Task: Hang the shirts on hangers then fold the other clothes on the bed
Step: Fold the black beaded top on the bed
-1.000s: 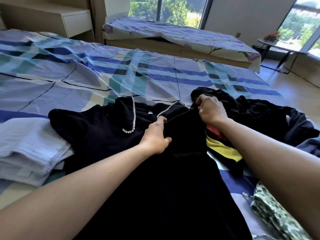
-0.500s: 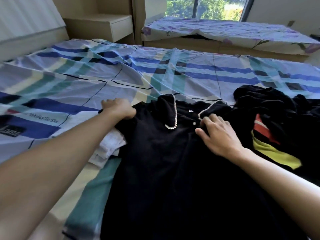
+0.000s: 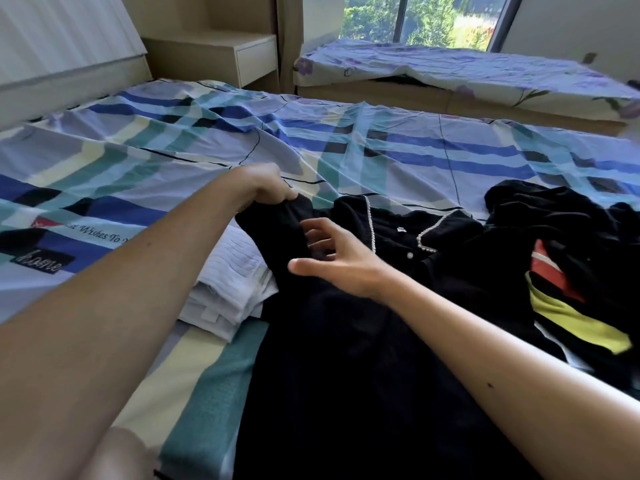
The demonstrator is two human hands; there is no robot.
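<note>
On the plaid bed sheet, at about nine o'clock in the view, a line of script reads "…st Wishes To Y…", its end hidden by a forearm. Just below it, a dark patch bears the pale word "home".

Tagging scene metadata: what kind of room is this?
Most likely a bedroom: a plaid-sheeted bed, a bedside cabinet and a second bed under the window.

One head-worn wide-angle view looks forward and down, close over a bed, facing a far window.
</note>
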